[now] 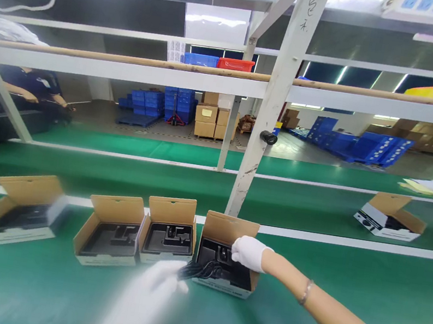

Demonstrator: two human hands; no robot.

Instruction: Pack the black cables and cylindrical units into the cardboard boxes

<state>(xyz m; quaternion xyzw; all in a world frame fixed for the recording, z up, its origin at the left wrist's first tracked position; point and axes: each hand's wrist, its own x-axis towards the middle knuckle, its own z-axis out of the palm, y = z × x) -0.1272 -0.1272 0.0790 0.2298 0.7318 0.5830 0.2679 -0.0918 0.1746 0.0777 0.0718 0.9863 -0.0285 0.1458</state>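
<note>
My left hand (165,281), white-gloved and blurred by motion, grips a bundled black cable (202,270) whose far end reaches over the front wall of the rightmost near box (226,287). That open cardboard box has a black molded tray (239,276) inside, with a small dark item in its recess. My right hand (248,252), also gloved, is closed at the right side of the same box, near its raised lid; whether anything is in its fingers is hidden. Left of it stands another open box (165,257) with a similar black tray.
Two more open boxes, a middle one (106,261) and a blurred one (21,235), stand farther left on the green surface (53,295). A white post (260,136) rises behind the boxes. Another open box (387,231) sits at right. A person (33,87) is at far left.
</note>
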